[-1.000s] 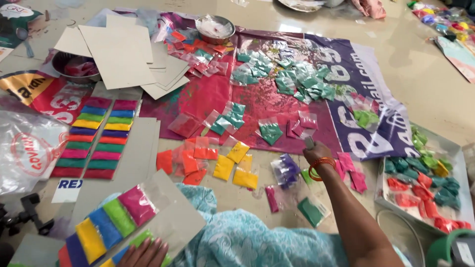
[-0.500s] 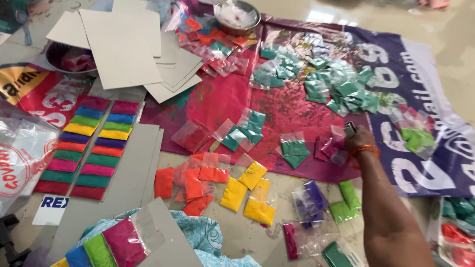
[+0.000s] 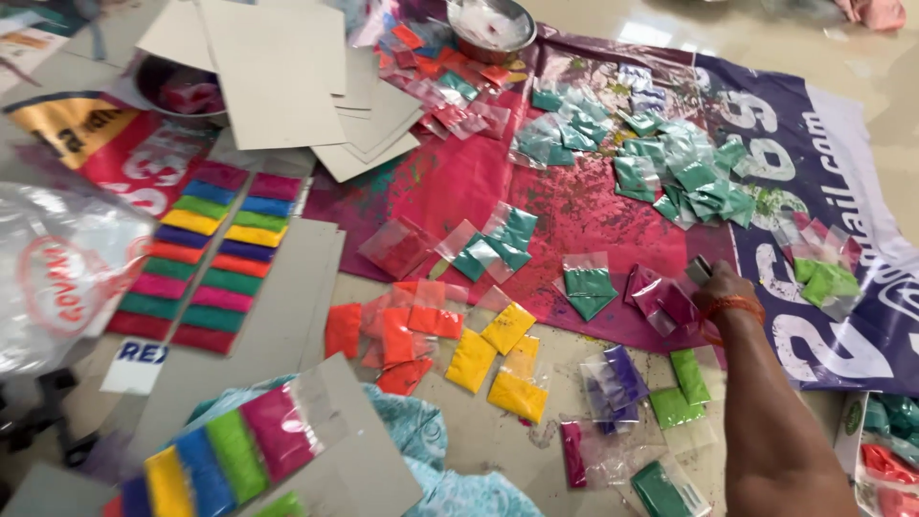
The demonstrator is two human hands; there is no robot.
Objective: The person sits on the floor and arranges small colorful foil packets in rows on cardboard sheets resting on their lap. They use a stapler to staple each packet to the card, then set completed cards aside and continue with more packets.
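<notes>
The right hand (image 3: 720, 287) pinches a small grey object (image 3: 699, 269) just above the pink powder packets (image 3: 661, 299). Left hand unseen. A card near the person's lap (image 3: 316, 450) carries 4 visible packets; many loose ones lie unsorted.

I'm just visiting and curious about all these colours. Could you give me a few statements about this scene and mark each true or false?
1. The right hand reaches among pink powder packets on the magenta banner. True.
2. The yellow powder packets lie inside the steel bowl. False: they lie on the floor beside the orange powder packets.
3. An orange thread circles the right wrist. True.
4. The grey cardboard sheets are stacked at the bottom right. False: they lie at the top left.
5. Teal powder packets cluster at the far side of the banner. True.
</notes>
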